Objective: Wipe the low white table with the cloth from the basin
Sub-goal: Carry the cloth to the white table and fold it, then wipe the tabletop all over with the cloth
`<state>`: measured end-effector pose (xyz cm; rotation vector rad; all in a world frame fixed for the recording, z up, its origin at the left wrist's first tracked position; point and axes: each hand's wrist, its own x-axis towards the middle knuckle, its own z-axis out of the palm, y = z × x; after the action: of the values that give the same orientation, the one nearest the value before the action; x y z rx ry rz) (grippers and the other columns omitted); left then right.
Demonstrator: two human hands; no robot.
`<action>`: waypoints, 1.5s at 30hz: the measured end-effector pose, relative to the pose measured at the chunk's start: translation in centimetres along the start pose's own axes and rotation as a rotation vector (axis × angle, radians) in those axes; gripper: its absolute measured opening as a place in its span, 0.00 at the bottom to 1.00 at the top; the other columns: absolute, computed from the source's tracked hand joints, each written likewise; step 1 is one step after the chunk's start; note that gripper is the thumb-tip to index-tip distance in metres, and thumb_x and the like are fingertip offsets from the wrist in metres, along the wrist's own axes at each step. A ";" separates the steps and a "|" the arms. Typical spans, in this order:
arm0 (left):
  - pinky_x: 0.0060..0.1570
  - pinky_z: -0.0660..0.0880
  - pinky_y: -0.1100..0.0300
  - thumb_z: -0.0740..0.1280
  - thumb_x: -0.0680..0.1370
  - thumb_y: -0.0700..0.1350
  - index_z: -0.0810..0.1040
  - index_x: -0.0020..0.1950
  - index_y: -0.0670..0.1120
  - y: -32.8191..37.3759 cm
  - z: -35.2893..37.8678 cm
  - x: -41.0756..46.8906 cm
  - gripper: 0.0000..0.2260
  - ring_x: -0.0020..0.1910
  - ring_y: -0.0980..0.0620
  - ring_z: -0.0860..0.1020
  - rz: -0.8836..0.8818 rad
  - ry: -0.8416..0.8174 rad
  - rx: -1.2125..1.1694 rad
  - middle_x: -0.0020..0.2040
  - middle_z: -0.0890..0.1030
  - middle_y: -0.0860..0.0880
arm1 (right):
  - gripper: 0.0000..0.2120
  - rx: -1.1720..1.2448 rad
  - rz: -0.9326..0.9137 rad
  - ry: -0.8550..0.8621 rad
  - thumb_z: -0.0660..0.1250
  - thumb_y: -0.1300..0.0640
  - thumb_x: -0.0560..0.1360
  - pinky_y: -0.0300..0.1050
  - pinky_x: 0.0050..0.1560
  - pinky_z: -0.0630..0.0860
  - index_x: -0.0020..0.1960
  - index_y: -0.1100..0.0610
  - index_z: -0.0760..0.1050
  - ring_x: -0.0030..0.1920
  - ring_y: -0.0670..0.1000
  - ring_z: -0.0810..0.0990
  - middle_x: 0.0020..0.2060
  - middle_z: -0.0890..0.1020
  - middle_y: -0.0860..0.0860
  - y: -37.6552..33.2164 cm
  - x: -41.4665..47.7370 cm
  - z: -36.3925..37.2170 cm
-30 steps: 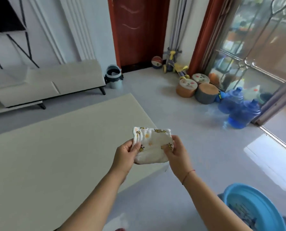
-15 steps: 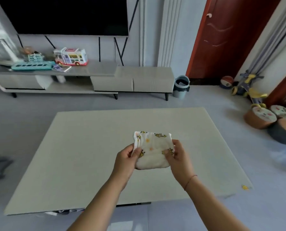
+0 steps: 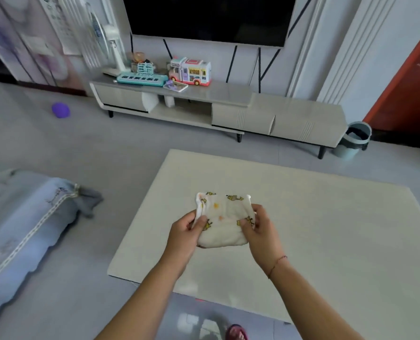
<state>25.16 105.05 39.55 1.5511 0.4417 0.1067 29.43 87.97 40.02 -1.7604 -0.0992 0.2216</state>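
The cloth is white with small yellow animal prints and orange spots. The table is plain cream-white, the floor pale grey. A thin red string circles the right wrist.

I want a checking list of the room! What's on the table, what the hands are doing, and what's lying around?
Surface: low white table, top bare, no marks seen.
Job's things: folded white cloth with yellow animal prints, held above the table; basin not in view.
Clutter: nothing seen on the table.
Hands: left hand and right hand each pinch a side of the cloth.
Cables: nothing seen.
Surroundings: toy bus and teal toy keyboard on the TV cabinet; purple ball and grey bin on the floor.
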 end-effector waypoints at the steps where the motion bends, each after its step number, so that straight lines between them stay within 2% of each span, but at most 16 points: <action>1: 0.33 0.72 0.69 0.65 0.79 0.44 0.83 0.46 0.53 -0.1 -0.9 0.6 0.08 0.35 0.60 0.79 -0.012 0.016 -0.013 0.37 0.83 0.54 | 0.10 -0.013 -0.006 -0.012 0.62 0.61 0.78 0.41 0.42 0.76 0.53 0.46 0.71 0.45 0.49 0.81 0.44 0.82 0.48 -0.1 0.8 1.0; 6: 0.33 0.73 0.68 0.66 0.79 0.44 0.83 0.49 0.53 -0.6 -4.4 4.3 0.07 0.38 0.60 0.81 -0.058 0.082 -0.052 0.40 0.85 0.54 | 0.12 -0.034 -0.022 -0.065 0.62 0.61 0.77 0.33 0.38 0.73 0.51 0.43 0.71 0.41 0.42 0.80 0.41 0.81 0.44 -0.2 5.0 5.4; 11: 0.36 0.75 0.66 0.66 0.79 0.45 0.83 0.49 0.54 -1.1 -7.1 9.0 0.07 0.41 0.57 0.81 -0.096 0.109 -0.055 0.43 0.85 0.51 | 0.12 -0.038 0.004 -0.096 0.62 0.61 0.78 0.39 0.42 0.75 0.52 0.44 0.71 0.45 0.47 0.80 0.43 0.82 0.46 0.0 9.6 8.9; 16: 0.38 0.77 0.62 0.65 0.79 0.45 0.83 0.48 0.57 -2.7 -9.9 12.1 0.08 0.43 0.55 0.82 -0.116 0.120 -0.021 0.44 0.85 0.51 | 0.11 -0.033 0.050 -0.128 0.63 0.60 0.78 0.34 0.38 0.73 0.52 0.44 0.71 0.39 0.43 0.78 0.39 0.80 0.44 1.4 12.3 12.4; 19: 0.32 0.76 0.61 0.65 0.79 0.45 0.82 0.48 0.59 -4.7 -11.8 13.1 0.09 0.45 0.54 0.82 -0.160 0.106 0.023 0.44 0.85 0.52 | 0.09 -0.069 0.111 -0.149 0.63 0.58 0.78 0.39 0.37 0.74 0.56 0.46 0.72 0.37 0.48 0.75 0.36 0.78 0.51 3.3 12.7 14.6; 21: 0.32 0.77 0.59 0.64 0.79 0.45 0.82 0.46 0.61 -6.6 -13.1 13.7 0.11 0.45 0.54 0.82 -0.186 0.089 0.062 0.44 0.84 0.52 | 0.09 -0.084 0.167 -0.156 0.62 0.57 0.78 0.36 0.36 0.72 0.57 0.48 0.72 0.36 0.48 0.74 0.35 0.75 0.53 4.9 12.7 16.2; 24: 0.43 0.81 0.49 0.64 0.79 0.44 0.81 0.46 0.62 -9.9 -15.3 14.7 0.12 0.46 0.52 0.82 -0.230 0.039 0.135 0.44 0.85 0.53 | 0.10 -0.101 0.269 -0.154 0.63 0.58 0.78 0.37 0.36 0.71 0.58 0.49 0.72 0.35 0.48 0.72 0.34 0.74 0.51 7.4 12.1 19.0; 27: 0.50 0.79 0.53 0.63 0.80 0.42 0.79 0.54 0.59 -13.6 -17.7 15.8 0.12 0.47 0.55 0.82 -0.264 -0.040 0.197 0.46 0.84 0.55 | 0.12 -0.117 0.370 -0.156 0.65 0.59 0.76 0.33 0.34 0.72 0.57 0.48 0.72 0.33 0.44 0.73 0.34 0.75 0.48 10.1 11.3 22.0; 30: 0.53 0.79 0.54 0.62 0.79 0.39 0.78 0.63 0.52 -17.3 -20.4 16.9 0.15 0.49 0.56 0.82 -0.285 -0.131 0.257 0.48 0.84 0.56 | 0.14 -0.145 0.454 -0.127 0.67 0.59 0.74 0.34 0.35 0.74 0.58 0.47 0.71 0.36 0.46 0.77 0.38 0.79 0.53 12.8 10.5 25.1; 34: 0.53 0.78 0.53 0.59 0.79 0.38 0.72 0.69 0.55 -21.6 -23.4 17.9 0.21 0.53 0.54 0.80 -0.331 -0.261 0.352 0.54 0.82 0.54 | 0.19 -0.198 0.514 -0.064 0.67 0.64 0.73 0.31 0.32 0.71 0.61 0.50 0.70 0.32 0.43 0.74 0.37 0.78 0.49 16.9 9.6 28.9; 37: 0.52 0.78 0.56 0.59 0.79 0.39 0.69 0.70 0.58 -24.5 -24.5 18.3 0.23 0.53 0.54 0.79 -0.351 -0.327 0.430 0.55 0.81 0.55 | 0.22 -0.212 0.562 -0.034 0.66 0.66 0.73 0.29 0.32 0.71 0.62 0.50 0.69 0.33 0.41 0.75 0.38 0.78 0.48 19.8 9.3 30.9; 39: 0.49 0.76 0.60 0.59 0.79 0.39 0.68 0.71 0.58 -26.6 -24.8 18.6 0.23 0.51 0.54 0.78 -0.353 -0.325 0.481 0.54 0.80 0.55 | 0.24 -0.235 0.592 -0.039 0.66 0.67 0.72 0.31 0.35 0.73 0.64 0.50 0.69 0.37 0.43 0.77 0.42 0.79 0.48 21.7 9.4 31.9; 41: 0.45 0.75 0.63 0.60 0.79 0.39 0.67 0.72 0.58 -28.6 -24.8 18.9 0.24 0.50 0.54 0.78 -0.352 -0.293 0.515 0.54 0.80 0.54 | 0.25 -0.262 0.619 -0.043 0.66 0.66 0.71 0.39 0.41 0.77 0.65 0.49 0.68 0.40 0.46 0.78 0.43 0.79 0.48 23.8 9.6 32.9; 43: 0.45 0.76 0.60 0.61 0.79 0.39 0.66 0.73 0.55 -30.9 -24.8 19.2 0.23 0.49 0.52 0.79 -0.342 -0.266 0.546 0.55 0.81 0.53 | 0.26 -0.289 0.636 -0.041 0.65 0.67 0.71 0.47 0.46 0.79 0.66 0.50 0.67 0.42 0.49 0.79 0.44 0.79 0.48 25.8 9.6 33.7; 45: 0.50 0.77 0.55 0.64 0.78 0.39 0.67 0.73 0.51 -32.9 -24.8 19.3 0.23 0.52 0.50 0.79 -0.324 -0.243 0.604 0.57 0.81 0.51 | 0.26 -0.318 0.689 -0.045 0.64 0.67 0.71 0.52 0.50 0.78 0.66 0.51 0.67 0.45 0.53 0.79 0.45 0.79 0.50 27.6 9.6 34.5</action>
<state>27.57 133.83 4.44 2.0244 0.5551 -0.5033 30.28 117.41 5.65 -2.0540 0.4719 0.7777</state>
